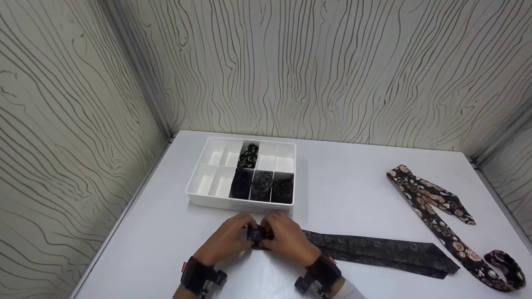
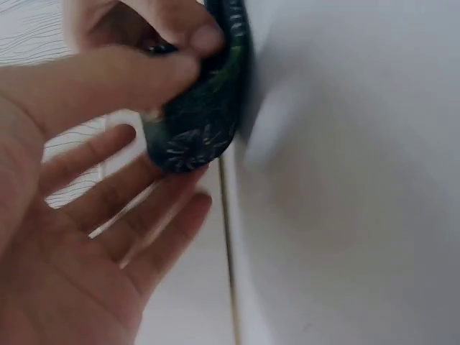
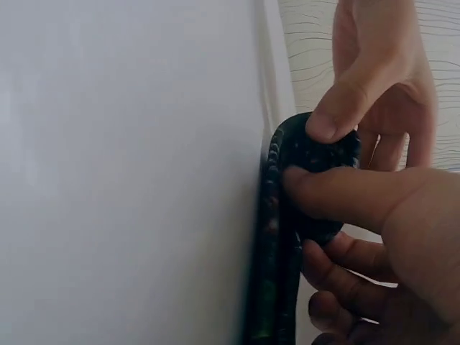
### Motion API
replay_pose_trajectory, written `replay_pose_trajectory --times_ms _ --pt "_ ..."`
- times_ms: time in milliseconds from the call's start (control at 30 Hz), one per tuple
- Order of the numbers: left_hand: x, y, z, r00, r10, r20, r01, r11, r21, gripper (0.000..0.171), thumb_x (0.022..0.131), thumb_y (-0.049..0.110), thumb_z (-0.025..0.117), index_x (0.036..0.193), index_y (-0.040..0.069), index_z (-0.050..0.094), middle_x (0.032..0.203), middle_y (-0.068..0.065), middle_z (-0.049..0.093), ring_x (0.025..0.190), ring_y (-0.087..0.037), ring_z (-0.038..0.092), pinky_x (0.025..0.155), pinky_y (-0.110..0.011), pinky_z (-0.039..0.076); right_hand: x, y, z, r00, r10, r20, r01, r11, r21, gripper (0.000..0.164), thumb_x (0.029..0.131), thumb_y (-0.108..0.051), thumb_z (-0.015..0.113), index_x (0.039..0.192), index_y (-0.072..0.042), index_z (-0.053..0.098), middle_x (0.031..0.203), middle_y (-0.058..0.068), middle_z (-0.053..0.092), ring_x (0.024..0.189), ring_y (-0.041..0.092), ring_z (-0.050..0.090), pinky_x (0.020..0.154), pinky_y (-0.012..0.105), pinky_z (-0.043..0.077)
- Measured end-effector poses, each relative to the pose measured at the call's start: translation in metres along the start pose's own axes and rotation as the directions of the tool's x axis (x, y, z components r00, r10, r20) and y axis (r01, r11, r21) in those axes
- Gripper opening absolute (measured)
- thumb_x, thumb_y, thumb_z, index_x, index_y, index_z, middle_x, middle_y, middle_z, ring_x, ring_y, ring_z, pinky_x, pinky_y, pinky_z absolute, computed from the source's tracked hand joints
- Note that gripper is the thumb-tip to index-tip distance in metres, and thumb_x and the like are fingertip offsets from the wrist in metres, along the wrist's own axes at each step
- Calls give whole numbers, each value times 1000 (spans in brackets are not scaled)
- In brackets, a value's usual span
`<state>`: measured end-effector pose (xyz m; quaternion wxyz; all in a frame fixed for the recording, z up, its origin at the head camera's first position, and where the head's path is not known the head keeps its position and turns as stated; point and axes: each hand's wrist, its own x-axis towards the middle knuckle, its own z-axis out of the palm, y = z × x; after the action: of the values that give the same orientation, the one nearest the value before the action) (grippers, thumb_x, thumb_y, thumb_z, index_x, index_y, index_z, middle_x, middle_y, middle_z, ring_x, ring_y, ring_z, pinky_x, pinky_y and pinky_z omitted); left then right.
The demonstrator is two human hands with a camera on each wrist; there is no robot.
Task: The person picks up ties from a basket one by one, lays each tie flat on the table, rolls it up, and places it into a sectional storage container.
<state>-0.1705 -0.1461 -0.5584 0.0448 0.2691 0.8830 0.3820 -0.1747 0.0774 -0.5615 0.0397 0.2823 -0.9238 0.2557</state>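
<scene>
A dark patterned necktie (image 1: pixel 382 251) lies lengthwise on the table, its wide pointed end to the right and its other end wound into a roll (image 1: pixel 255 236). My left hand (image 1: pixel 230 236) pinches the left side of this roll with thumb and fingers. From the opposite side, my right hand (image 1: pixel 291 238) grips it, thumb pressed on the coil's face in the right wrist view. The unrolled length runs out beneath the right hand. In the left wrist view, the rolled edge (image 2: pixel 198 140) shows a leaf-like pattern and sits close over the table.
Just beyond my hands stands a white divided box (image 1: pixel 241 203). Several rolled dark ties sit in its compartments, including a spiral one (image 1: pixel 262 187) in front and a spotted one (image 1: pixel 248 155) behind. A floral tie (image 1: pixel 451 238) lies loosely folded at the right. Patterned walls enclose the table.
</scene>
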Motion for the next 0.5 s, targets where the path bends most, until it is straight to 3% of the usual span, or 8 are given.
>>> replay_pose_trajectory --times_ms 100,267,400,500 --pt "1 1 1 999 48 -13 -48 998 30 31 81 10 87 107 19 73 110 7 68 106 -12 62 98 -37 56 -2 1 -3 1000 -10 17 10 1000 -7 46 78 -34 93 112 -13 70 106 -2 65 98 14 58 84 32 55" --pt "1 4 6 998 59 -2 -59 997 54 35 83 16 86 116 19 73 117 9 67 114 -10 60 104 -35 53 -8 2 -3 1000 -21 -10 20 999 -49 44 77 -35 94 107 -12 72 101 -2 68 95 14 56 82 31 54" --pt "3 6 8 997 76 12 -77 993 91 35 84 17 86 116 19 74 117 9 66 115 -11 59 105 -35 53 -13 1 -3 999 -26 -26 24 999 -46 50 75 -37 95 111 -13 71 108 -1 66 99 14 59 86 33 56" --pt "4 7 9 997 79 22 -80 995 67 39 83 17 87 120 19 72 119 8 66 116 -10 59 105 -34 52 -17 2 -3 998 -29 -53 26 998 -60 50 75 -36 95 110 -13 70 109 -1 65 99 15 59 87 34 56"
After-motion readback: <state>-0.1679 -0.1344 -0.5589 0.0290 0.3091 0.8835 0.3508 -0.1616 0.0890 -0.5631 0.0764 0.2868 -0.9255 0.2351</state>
